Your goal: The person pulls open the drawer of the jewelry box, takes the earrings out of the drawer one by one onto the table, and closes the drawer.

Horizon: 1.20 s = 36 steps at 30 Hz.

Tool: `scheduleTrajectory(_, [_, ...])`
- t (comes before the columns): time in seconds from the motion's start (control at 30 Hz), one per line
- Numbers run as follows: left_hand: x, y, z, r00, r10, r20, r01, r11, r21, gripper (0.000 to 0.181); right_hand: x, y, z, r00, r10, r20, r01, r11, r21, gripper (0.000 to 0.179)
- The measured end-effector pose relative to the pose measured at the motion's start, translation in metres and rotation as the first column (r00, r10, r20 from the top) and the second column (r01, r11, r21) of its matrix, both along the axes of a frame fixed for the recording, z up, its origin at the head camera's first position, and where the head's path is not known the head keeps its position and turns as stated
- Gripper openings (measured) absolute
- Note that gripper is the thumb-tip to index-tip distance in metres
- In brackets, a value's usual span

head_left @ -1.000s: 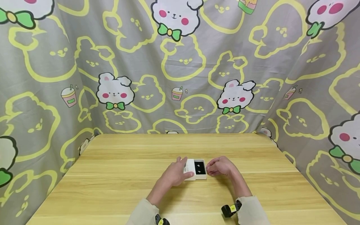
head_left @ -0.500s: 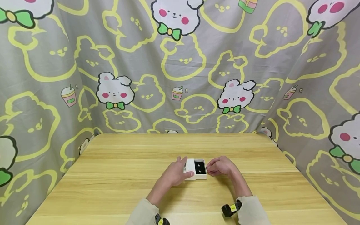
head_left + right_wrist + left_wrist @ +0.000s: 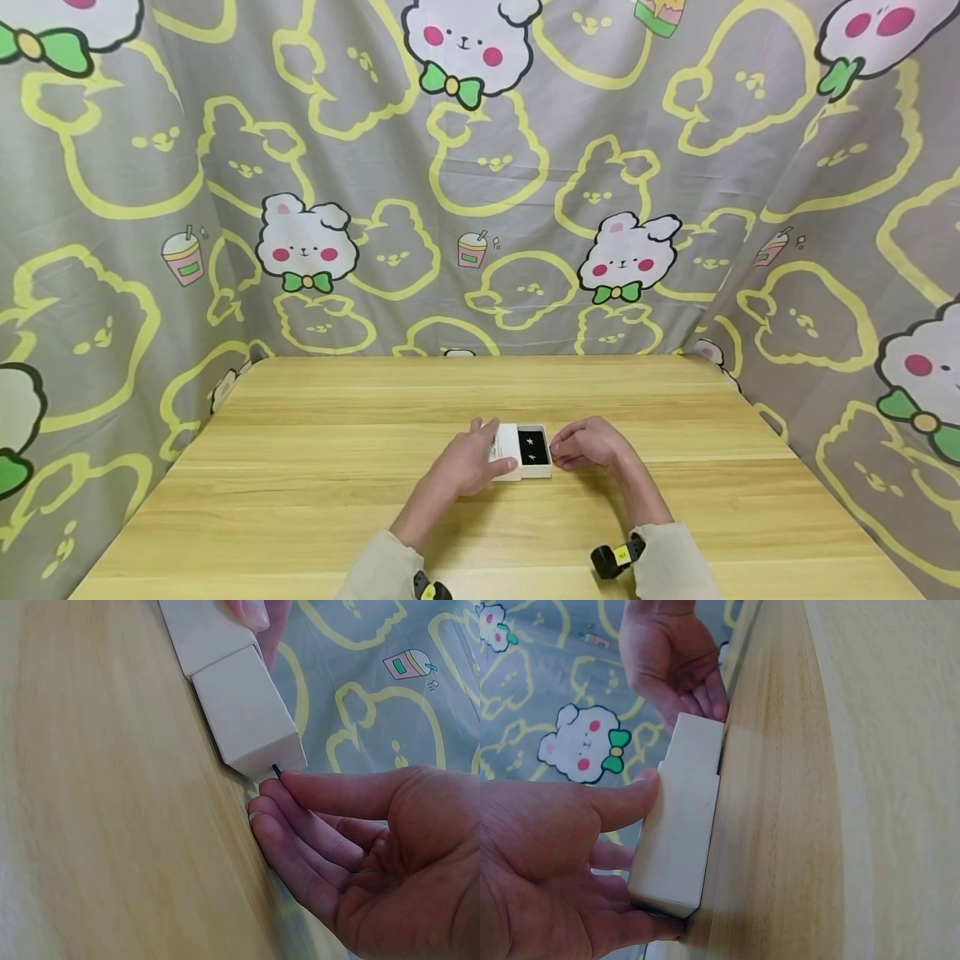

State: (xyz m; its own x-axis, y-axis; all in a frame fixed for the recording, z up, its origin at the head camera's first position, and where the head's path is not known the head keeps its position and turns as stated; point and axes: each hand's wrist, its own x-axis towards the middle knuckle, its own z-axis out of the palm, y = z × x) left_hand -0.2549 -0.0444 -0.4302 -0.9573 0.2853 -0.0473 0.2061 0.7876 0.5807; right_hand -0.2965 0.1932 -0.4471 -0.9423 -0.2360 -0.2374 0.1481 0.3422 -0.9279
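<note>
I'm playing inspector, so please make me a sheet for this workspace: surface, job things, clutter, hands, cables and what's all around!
Surface: flat, pale yellow wood-grain table.
Job's things: white, rectangular, cardboard-looking box; its white tray sits partly out of its white sleeve, showing two tiny silvery star-like pieces on a black insert.
Clutter: nothing seen.
Left hand: bare; grips the sleeve.
Right hand: bare; pinches a small, thin black tab at the tray's end.
Cables: nothing seen.
Surroundings: grey fabric curtain printed with white rabbits and yellow outlines.
</note>
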Motion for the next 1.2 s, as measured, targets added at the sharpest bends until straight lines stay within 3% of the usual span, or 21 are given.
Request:
scheduleTrajectory(0.7, [0.0009,0.0000,0.0005,1.000,-0.001,0.003,0.001,1.000,0.002,0.079,-0.0011,-0.0002,0.0004,1.000,-0.018,0.025,0.018,1.000,-0.013,0.012])
scheduleTrajectory(1.2, [0.0003,-0.0004,0.0003,1.000,-0.004,0.004,0.004,1.000,-0.001,0.079,0.0004,-0.0009,0.0033,0.999,-0.039,-0.003,0.039,0.998,0.053,0.011])
